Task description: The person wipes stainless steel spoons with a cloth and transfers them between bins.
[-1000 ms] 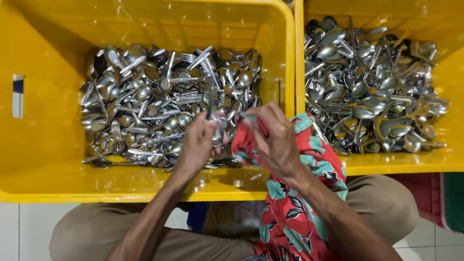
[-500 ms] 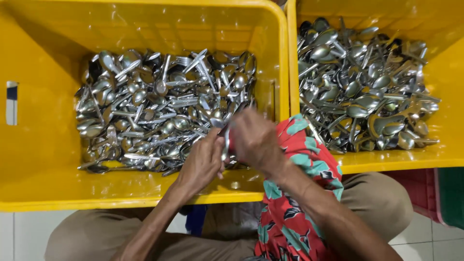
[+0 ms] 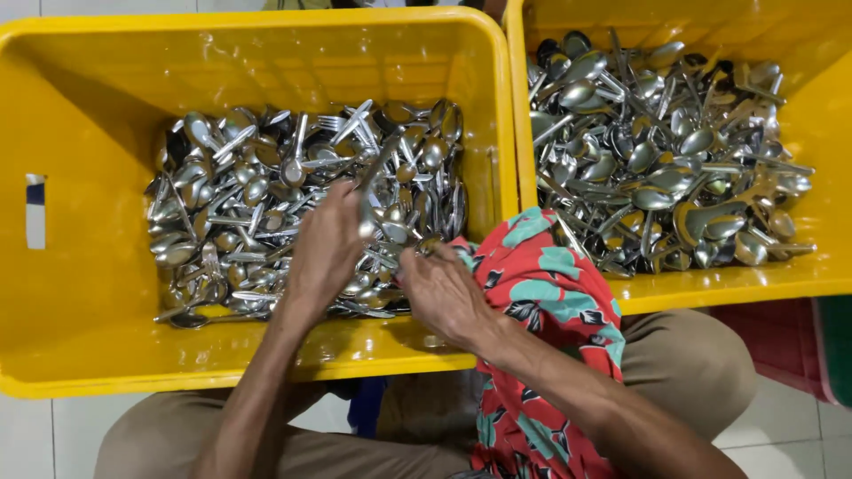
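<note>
Fingers of the left hand [image 3: 324, 248] close on the handle of a spoon [image 3: 371, 182] that slants up over the cutlery heap [image 3: 266, 204] in the left yellow crate [image 3: 266, 53]; fingers of the right hand [image 3: 444, 293] curl down among the spoons, perhaps gripping one, though I cannot tell; a red flowered cloth [image 3: 541, 275] drapes the rim beside the right crate [image 3: 754, 275].

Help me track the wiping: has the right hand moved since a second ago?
Yes. The right hand has slid left, away from the wall between the bins, off the cloth, into the left bin's cutlery.
</note>
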